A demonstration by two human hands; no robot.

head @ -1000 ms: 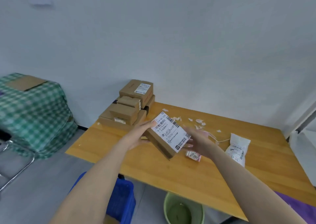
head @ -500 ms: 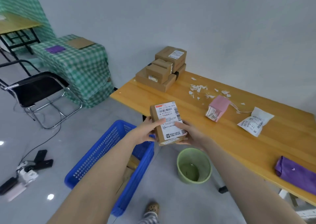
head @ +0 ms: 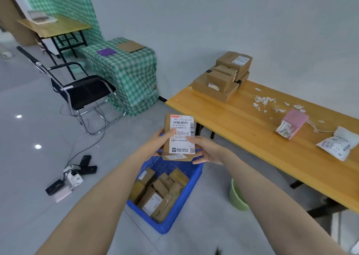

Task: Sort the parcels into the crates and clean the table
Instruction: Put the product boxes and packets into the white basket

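Observation:
I hold a brown cardboard parcel (head: 179,136) with a white shipping label upright between both hands, above the far end of a blue crate (head: 174,210) on the floor. My left hand (head: 155,144) grips its left side, thumb across the label. My right hand (head: 204,149) grips its right side and lower corner. Several brown parcels lie inside the crate. On the wooden table (head: 252,138) to the right stand a stack of brown boxes (head: 223,79), a pink parcel (head: 292,125) and a white bag parcel (head: 338,144), with paper scraps (head: 266,102) scattered between.
A green bin (head: 236,198) stands on the floor under the table's edge. A black chair (head: 81,93), a green-checked covered block (head: 128,74) and a second small table (head: 54,27) are to the left. Cables and chargers (head: 71,175) lie on the floor at the left.
I carried the parcel off the table and leftward, out over the blue crate. The view swung down and left, so the crate's contents now show below my hands.

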